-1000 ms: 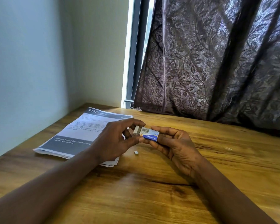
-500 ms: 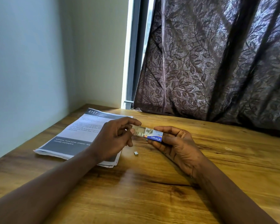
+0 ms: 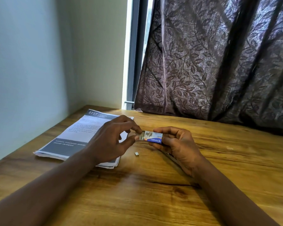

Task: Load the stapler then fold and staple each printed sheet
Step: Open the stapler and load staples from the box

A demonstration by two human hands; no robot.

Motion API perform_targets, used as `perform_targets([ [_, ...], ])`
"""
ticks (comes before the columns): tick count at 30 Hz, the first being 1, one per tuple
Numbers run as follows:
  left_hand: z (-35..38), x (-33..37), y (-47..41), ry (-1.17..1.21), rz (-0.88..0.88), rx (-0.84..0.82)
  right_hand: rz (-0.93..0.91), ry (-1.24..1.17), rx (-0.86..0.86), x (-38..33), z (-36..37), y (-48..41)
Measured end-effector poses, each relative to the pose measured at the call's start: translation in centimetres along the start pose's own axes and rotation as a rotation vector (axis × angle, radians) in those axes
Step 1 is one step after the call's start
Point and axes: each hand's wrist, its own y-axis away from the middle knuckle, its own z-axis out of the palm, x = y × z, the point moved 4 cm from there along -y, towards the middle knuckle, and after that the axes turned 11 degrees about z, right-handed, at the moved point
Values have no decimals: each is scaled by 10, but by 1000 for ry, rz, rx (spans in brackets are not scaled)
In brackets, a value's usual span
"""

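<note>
Right hand [image 3: 178, 144] clamps small blue-white cardboard staple box [image 3: 154, 138], long axis crosswise; grey inner tray [image 3: 141, 137] juts toward left hand [image 3: 111, 141], pinched thumb-to-forefinger.

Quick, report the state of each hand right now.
Left hand: pinching the grey tray sticking out of the small blue cardboard staple box.
Right hand: holding that box.

Left hand [image 3: 111, 142] in fingertip pinch, right hand [image 3: 178, 144] curled, forearms converging.
</note>
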Motion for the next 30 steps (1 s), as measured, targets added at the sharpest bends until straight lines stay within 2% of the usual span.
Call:
perform_targets([
  [6,2,1,2,-187,2,-119,6,-64,9,-2,-2,0],
  [11,5,9,-1,-289,25,-123,11,-63,33,-2,-1,2],
  [16,3,9,0,-215,2,-34,20,-79,28,-1,0,2],
  [30,3,3,0,86,-86,59,67,-97,-4,1,-1,2],
])
